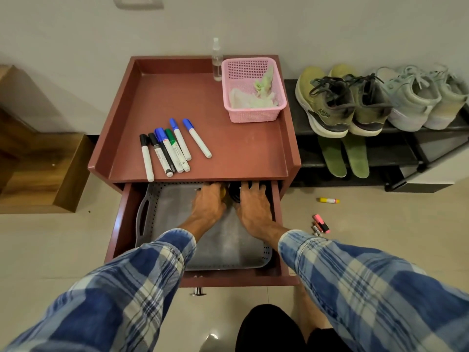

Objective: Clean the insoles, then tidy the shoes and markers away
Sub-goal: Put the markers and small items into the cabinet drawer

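A red-brown cabinet [121, 138] with a raised rim fills the centre of the frame. On the left of its smooth top lie 6 markers [167, 151], white barrels roughly parallel. Their black, blue and green caps point toward the wall, and their long axes slant toward the lower right. Below them the drawer [119, 224] stands open and holds a grey plastic tray [165, 214] with perforated walls and a handle slot. Both plaid-sleeved arms reach into it. The left hand [208, 203] has its fingers hidden under the cabinet top, so their grip cannot be told; something yellow shows beside it. The right hand [253, 204] spreads its fingers wide over a dark round object [234, 194] that is hard to make out. At upper centre stand a clear spray bottle [217, 59] and a pink mesh basket [253, 115] of crumpled cloths. To the right, a black rack [406, 128] carries 2 olive shoes [327, 102] and 2 pale grey-green shoes [416, 97], toes toward the wall, the last cut off by the frame edge. 2 green insoles [332, 156] lie below, lengthwise top to bottom, their upper ends hidden. A yellow highlighter [328, 200] and a pink highlighter [321, 223] lie on the tiled floor.
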